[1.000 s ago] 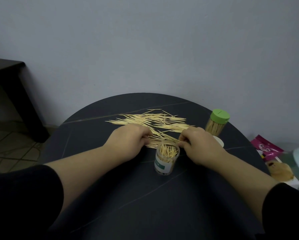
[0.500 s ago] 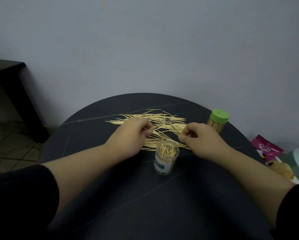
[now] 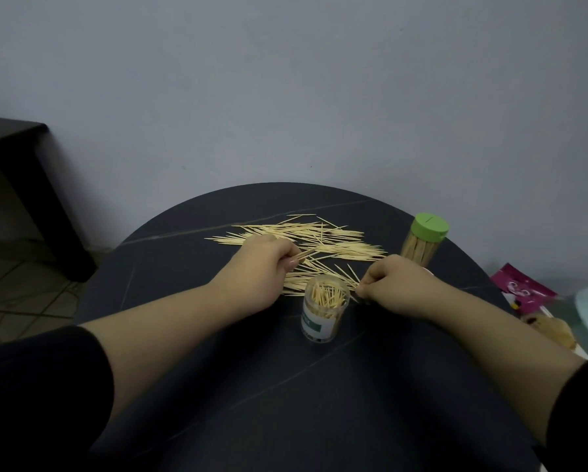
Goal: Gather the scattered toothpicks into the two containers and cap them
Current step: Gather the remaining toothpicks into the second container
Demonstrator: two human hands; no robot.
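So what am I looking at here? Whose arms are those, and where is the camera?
There is no machine here, just a person. The camera sits on their head and looks down, so you see their own two arms reaching out over a dark round table.

Lots of loose toothpicks lie scattered on the table. Near the middle stands an open jar with toothpicks already in it. At the right edge stands a second jar with a green lid on it.

The left hand pinches a few toothpicks between its fingers. The right hand is closed with its fingertips at the toothpicks beside the open jar; whether it has lifted any, I cannot tell. Off the table to the right lies a pink packet.
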